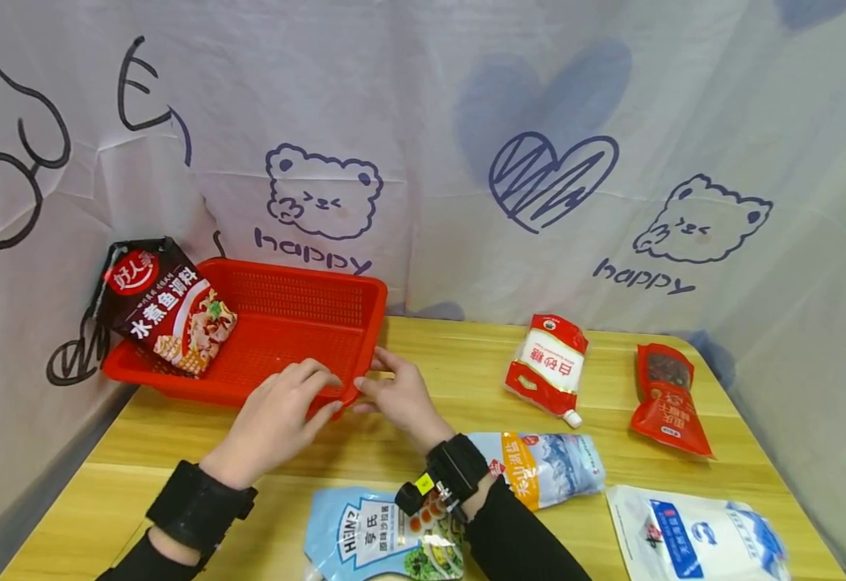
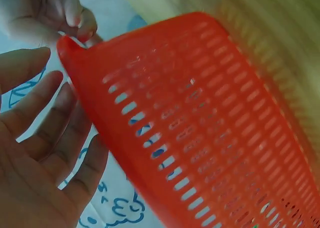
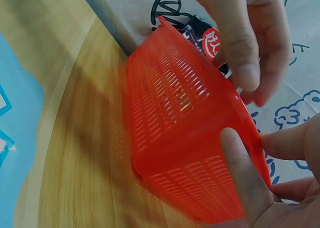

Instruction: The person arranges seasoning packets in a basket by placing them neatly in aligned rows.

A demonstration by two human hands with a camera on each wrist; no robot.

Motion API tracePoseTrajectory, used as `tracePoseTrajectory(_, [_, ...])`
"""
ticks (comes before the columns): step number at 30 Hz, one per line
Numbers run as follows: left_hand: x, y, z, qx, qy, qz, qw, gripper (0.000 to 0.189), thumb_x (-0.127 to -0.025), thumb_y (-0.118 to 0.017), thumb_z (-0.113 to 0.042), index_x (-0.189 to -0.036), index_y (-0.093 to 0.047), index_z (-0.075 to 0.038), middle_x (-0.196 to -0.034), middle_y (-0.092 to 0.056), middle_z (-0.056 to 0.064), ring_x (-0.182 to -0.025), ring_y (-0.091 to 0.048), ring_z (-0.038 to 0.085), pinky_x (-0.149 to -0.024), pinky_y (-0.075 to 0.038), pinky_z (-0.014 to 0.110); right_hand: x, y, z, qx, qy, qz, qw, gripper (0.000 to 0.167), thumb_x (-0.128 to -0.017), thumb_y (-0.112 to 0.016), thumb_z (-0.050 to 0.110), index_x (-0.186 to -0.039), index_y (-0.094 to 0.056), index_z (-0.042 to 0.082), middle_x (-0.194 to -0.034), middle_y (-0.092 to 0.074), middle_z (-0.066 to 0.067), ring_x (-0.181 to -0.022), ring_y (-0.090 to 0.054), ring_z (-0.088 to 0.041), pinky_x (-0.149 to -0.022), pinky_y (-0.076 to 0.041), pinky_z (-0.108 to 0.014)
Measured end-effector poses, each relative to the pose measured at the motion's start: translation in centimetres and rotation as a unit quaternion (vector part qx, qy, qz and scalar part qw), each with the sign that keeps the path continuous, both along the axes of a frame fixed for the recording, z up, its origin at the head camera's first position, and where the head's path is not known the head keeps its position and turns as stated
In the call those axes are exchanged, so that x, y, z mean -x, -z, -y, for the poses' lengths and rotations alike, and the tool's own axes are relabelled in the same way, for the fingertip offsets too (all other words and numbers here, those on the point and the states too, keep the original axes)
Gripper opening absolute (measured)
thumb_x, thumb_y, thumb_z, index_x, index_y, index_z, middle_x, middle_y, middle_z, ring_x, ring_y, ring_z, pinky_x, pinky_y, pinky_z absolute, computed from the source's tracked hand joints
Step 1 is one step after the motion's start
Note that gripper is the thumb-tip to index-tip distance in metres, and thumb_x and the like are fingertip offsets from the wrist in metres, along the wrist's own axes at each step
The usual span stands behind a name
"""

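A red plastic basket (image 1: pixel 299 339) with slotted walls stands at the back left of the table. A dark seasoning packet (image 1: pixel 169 311) leans inside its left end, overhanging the rim. My right hand (image 1: pixel 404 399) pinches the rim at the right front corner, thumb on the outside and fingers over the edge in the right wrist view. Beside it, my left hand (image 1: pixel 278 411) is at the front rim near the same corner. Its fingers (image 2: pixel 45 105) are loosely extended along the rim in the left wrist view, not curled round it; whether they touch is unclear.
Right of the basket lie a red and white spouted sugar pouch (image 1: pixel 548 367) and a red packet (image 1: pixel 670 399). Nearer are a blue Heinz pouch (image 1: pixel 372 532), partly behind the right wrist, a blue-orange salt bag (image 1: pixel 554 468) and a white-blue bag (image 1: pixel 699 537). A drawn-on cloth (image 1: pixel 430 161) hangs behind.
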State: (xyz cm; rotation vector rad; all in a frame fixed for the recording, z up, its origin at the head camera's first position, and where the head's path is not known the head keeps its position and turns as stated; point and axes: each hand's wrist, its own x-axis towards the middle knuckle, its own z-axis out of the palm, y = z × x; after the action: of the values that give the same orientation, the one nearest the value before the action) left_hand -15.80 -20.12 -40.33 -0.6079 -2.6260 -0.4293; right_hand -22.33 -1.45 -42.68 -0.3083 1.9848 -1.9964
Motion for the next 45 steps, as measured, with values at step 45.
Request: tracePoseTrajectory(45, [0.0, 1.6, -0.9, 0.004, 0.008, -0.065, 0.9978, 0.015, -0.085, -0.086, -0.012, -0.096, -0.075, -0.012, -0.094, -0.067, 0.002, -0.084, -0.062, 0.024, -0.072, -0.050, 0.040, 4.0, -3.2, -19.0, -0.215, 0.301, -0.288, 0.8833, 0.055, -0.101, -0.065, 0.012, -0.153, -0.045, 0.004, -0.152, -0.047, -0.017, -0.137, -0.047, -0.037, -0.113, -0.042, -0.053])
